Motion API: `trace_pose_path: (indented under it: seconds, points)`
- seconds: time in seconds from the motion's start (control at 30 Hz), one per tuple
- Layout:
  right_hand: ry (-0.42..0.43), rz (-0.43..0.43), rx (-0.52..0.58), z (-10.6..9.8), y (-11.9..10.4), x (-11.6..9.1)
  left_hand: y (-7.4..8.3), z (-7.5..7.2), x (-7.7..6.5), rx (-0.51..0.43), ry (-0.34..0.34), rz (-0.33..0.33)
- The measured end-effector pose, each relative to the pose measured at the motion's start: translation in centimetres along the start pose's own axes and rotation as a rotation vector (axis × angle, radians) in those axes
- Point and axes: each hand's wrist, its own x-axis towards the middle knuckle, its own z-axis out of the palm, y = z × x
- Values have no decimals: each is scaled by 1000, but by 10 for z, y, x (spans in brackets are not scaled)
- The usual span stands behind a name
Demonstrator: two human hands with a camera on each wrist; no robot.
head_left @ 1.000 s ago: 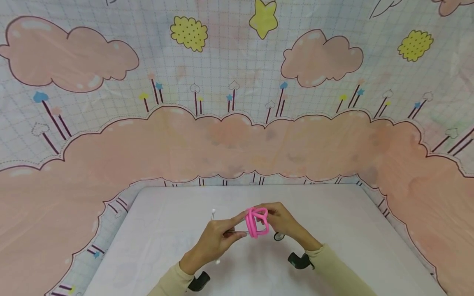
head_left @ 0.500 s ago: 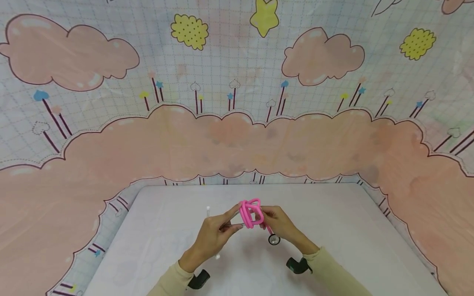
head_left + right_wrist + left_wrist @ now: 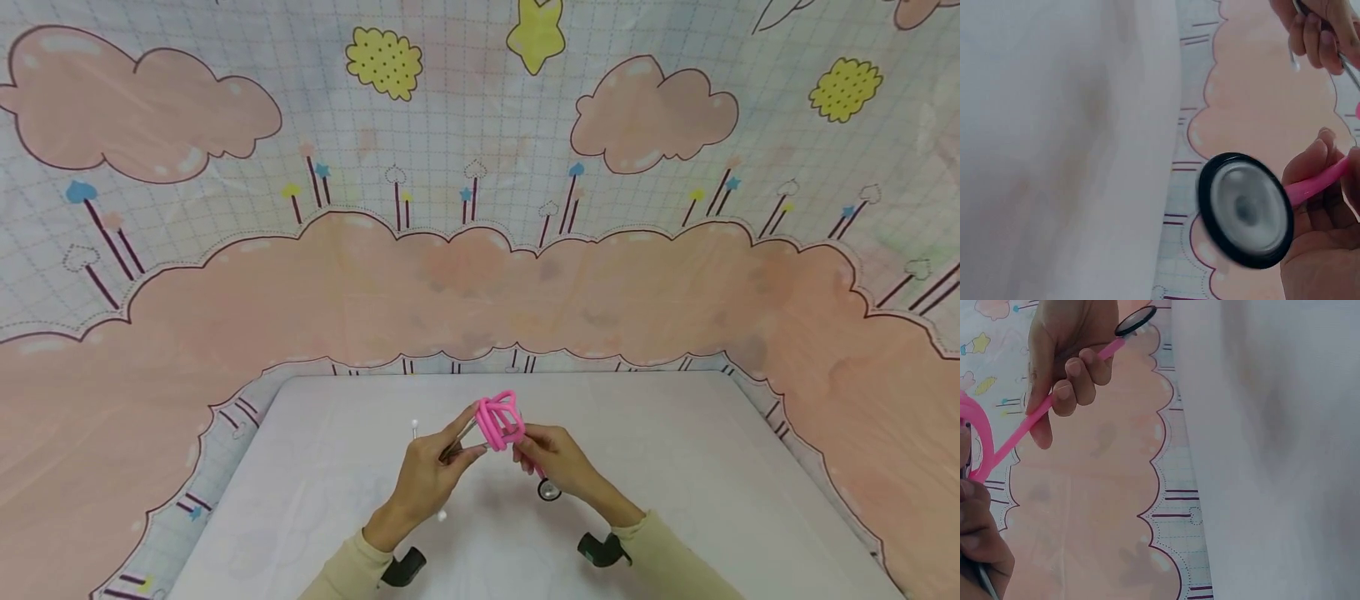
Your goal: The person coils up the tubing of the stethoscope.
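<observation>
A stethoscope is held between both hands above the table. Its pink tubing (image 3: 497, 423) is wound in several loops about the metal ear tubes (image 3: 467, 432). My left hand (image 3: 427, 479) grips the ear tubes, fingertips right at the loops. White ear tips (image 3: 415, 425) stick out on either side of this hand. With my right hand (image 3: 561, 460) I pinch the tubing's tail. Below those fingers hangs the round chest piece (image 3: 549, 489), black-rimmed and silvery in the right wrist view, where the chest piece (image 3: 1244, 209) looms close to the camera.
Beneath the hands lies a white-topped table (image 3: 337, 417). Behind and around it hangs a patterned cloth (image 3: 450, 292) with peach clouds and stars. A black wrist camera (image 3: 403, 568) shows at the left sleeve, and another black camera (image 3: 602, 550) at the right.
The looped tubing and the left hand have moved up and left. My right hand has shifted left and slightly down, and the chest piece has come into fuller view below it.
</observation>
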Motion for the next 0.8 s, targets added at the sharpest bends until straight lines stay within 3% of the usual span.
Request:
trace_pose_path:
  seconds: [0.3, 0.53, 0.8]
  points:
    - [-21, 91, 16, 5, 1, -9, -6, -3, 1, 25, 59, -16]
    - [-7, 93, 30, 10, 2, -14, -9, -3, -3, 92, 64, -18]
    - [-6, 136, -23, 16, -3, -22, -14, -5, -6, 200, 43, -126]
